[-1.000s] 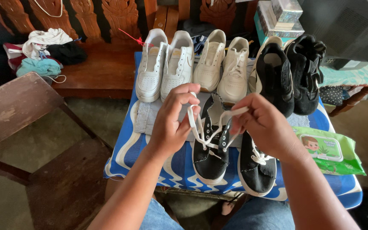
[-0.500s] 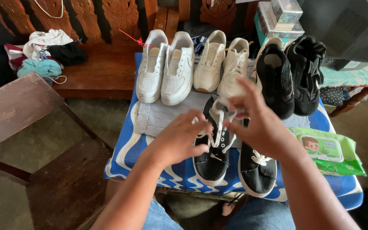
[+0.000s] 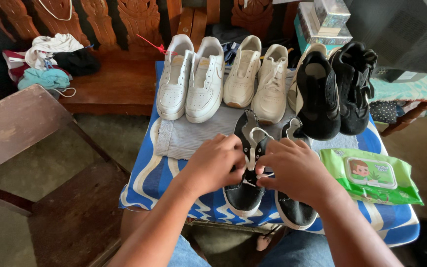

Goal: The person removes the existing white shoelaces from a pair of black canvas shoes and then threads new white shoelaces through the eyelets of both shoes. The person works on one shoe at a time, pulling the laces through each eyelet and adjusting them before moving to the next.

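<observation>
So half a second back my right hand (image 3: pixel 292 165) was up and spread open over the laces; now both hands have dropped onto the black canvas sneaker with the white sole (image 3: pixel 245 190). My left hand (image 3: pixel 213 163) is closed, pinching the flat white lace (image 3: pixel 253 148) at the eyelets, and the right is curled shut on it too. Looks like the knot's getting snugged. The 2nd black sneaker (image 3: pixel 295 212) sits under my right palm, with the green wipes pack (image 3: pixel 371 175) just beyond it.
</observation>
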